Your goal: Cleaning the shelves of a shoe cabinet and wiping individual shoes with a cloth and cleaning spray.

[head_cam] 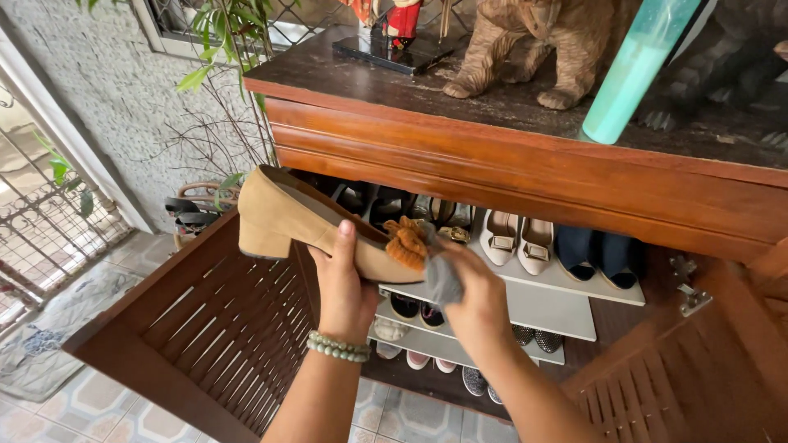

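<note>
My left hand is clamped under the tan shoe, sideways so the toe w/ orange bow faces my right hand, which is closed on a grey cloth at the toe. Open shoe cabinet just beyond.

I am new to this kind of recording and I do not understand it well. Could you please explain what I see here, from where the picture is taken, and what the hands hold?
There is one picture, from a camera worn on the person's head, looking down at their own two bare hands. No machine is involved. The left hand, with a bead bracelet at the wrist, holds a tan block-heeled shoe with an orange bow. The right hand presses a grey cloth against the toe. Behind them is an open wooden shoe cabinet whose shelves hold more shoes. On its top stand a carved wooden animal and a turquoise bottle.
</note>
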